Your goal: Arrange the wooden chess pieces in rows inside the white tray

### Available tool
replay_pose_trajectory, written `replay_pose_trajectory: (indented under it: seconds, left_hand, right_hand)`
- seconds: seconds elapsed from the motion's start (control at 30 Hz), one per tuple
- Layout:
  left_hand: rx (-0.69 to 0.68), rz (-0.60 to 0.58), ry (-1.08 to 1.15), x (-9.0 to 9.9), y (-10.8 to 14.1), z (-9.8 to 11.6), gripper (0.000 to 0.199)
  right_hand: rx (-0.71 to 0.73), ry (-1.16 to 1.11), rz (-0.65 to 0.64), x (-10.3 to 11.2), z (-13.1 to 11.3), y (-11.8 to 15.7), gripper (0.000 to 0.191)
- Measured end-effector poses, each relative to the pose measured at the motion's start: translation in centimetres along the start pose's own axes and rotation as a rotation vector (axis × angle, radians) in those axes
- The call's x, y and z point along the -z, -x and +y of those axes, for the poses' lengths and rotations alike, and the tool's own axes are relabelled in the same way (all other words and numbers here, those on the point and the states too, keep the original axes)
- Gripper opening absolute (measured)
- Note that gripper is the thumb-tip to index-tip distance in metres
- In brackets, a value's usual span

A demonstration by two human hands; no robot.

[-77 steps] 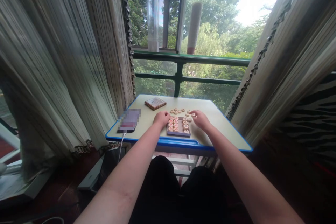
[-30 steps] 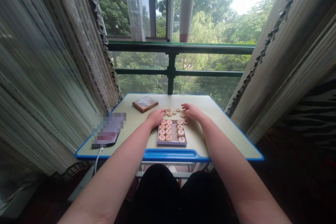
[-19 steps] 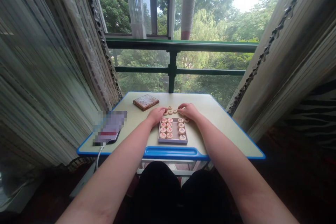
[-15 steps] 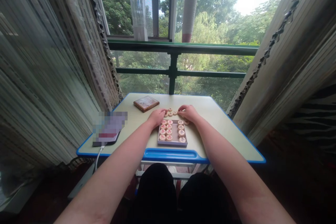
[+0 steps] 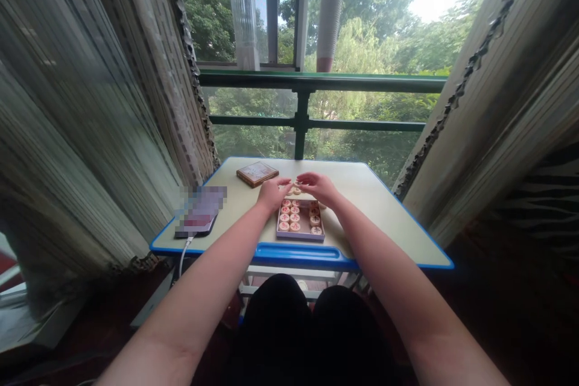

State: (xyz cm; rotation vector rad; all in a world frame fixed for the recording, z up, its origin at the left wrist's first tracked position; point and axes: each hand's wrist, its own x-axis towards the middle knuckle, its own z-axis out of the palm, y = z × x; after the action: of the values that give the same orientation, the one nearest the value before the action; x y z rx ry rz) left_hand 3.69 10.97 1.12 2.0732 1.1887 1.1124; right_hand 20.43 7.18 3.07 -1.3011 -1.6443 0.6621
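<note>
My left hand [image 5: 272, 193] and my right hand [image 5: 319, 186] meet just beyond a shallow box [image 5: 301, 237], fingertips almost touching. The left fingers point right, apart from the thumb. My right fingers and thumb curve around a small pale xiangqi piece at their tips, partly hidden. Below the fingertips, a few loose wooden xiangqi pieces [image 5: 296, 191] lie on the table. Inside the box, pieces with red characters [image 5: 295, 218] fill columns on the left, and a column with dark characters [image 5: 315, 221] runs down the right. Both hands cover part of the box's far edge.
A flat brown-edged box [image 5: 257, 173] lies at the back left of the table [image 5: 384, 217]. A phone [image 5: 199, 211] with a white cable [image 5: 183, 258] rests near the left edge. A blue tray groove [image 5: 301, 253] runs along the front. Curtains hang on both sides.
My hands have drawn together from either side of the loose pieces and now nearly touch above them. The view has tilted and shifted slightly.
</note>
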Motion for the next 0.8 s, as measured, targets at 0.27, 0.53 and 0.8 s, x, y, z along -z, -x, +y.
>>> replay_pose_trajectory:
  seconds: [0.27, 0.53, 0.8]
  left_hand:
    - [-0.089, -0.037, -0.049, -0.4, 0.5, 0.4, 0.028]
    - [-0.119, -0.040, 0.010, -0.2, 0.6, 0.7, 0.028]
    - [-0.189, 0.070, 0.029, -0.4, 0.4, 0.4, 0.025]
  right_hand:
    - [-0.062, -0.145, 0.018, 0.4, -0.4, 0.3, 0.022]
    - [-0.029, -0.155, 0.013, 0.4, -1.0, 0.4, 0.022]
    - [-0.050, -0.123, 0.018, 0.4, -1.0, 0.3, 0.026]
